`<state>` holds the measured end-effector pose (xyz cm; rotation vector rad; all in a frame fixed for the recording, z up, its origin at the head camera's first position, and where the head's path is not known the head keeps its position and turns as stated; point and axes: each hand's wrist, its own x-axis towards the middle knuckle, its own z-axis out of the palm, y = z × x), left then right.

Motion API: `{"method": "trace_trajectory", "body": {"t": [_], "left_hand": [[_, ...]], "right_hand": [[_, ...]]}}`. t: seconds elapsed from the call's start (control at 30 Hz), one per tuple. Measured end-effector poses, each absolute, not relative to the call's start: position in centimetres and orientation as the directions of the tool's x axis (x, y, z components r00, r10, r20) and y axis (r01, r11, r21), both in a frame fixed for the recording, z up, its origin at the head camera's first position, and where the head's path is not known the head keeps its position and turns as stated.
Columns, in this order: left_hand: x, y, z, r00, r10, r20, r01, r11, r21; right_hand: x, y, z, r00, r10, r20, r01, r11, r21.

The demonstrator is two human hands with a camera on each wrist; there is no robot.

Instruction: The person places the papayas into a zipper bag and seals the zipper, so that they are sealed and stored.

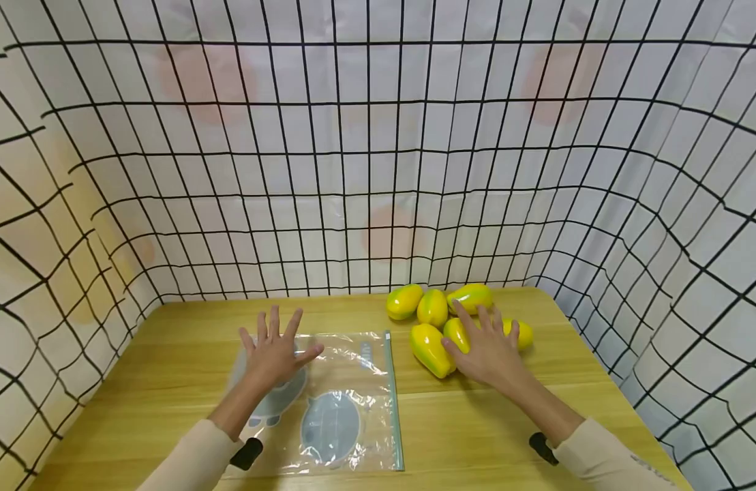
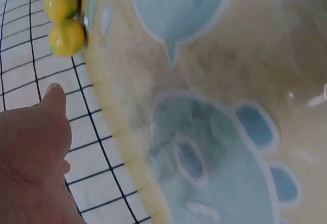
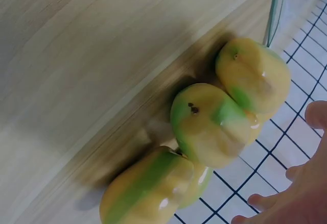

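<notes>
A clear zip bag (image 1: 347,354) with pale blue cartoon prints lies flat on the wooden table, its teal zip edge (image 1: 392,402) on the right. Over its upper left part, my left hand (image 1: 273,356) spreads its fingers and holds nothing; whether it touches the plastic I cannot tell. Several glossy yellow-green fruits (image 1: 431,349), looking like papayas or mangoes, are clustered right of the bag. My right hand (image 1: 491,351) hovers with fingers spread above the cluster, partly hiding some. In the right wrist view, its fingers stay apart from the nearest fruits (image 3: 209,124).
Black wire grid panels (image 1: 368,150) backed by white printed sheeting stand behind the table and along both sides. Bare wood of the table (image 1: 163,382) shows left of the bag. Small black devices (image 1: 247,454) sit at both wrists.
</notes>
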<state>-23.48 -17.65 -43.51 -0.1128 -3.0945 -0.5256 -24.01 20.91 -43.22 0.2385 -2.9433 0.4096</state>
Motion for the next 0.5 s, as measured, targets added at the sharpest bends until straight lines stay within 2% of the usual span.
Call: {"method": "trace_trajectory", "body": {"t": [0.5], "left_hand": [[-22.9, -11.4, -46.0, -0.987, 0.130, 0.089, 0.157, 0.871, 0.466]], "right_hand": [[-24.3, 19.3, -43.8, -0.965, -0.170, 0.199, -0.228, 0.921, -0.316]]}}
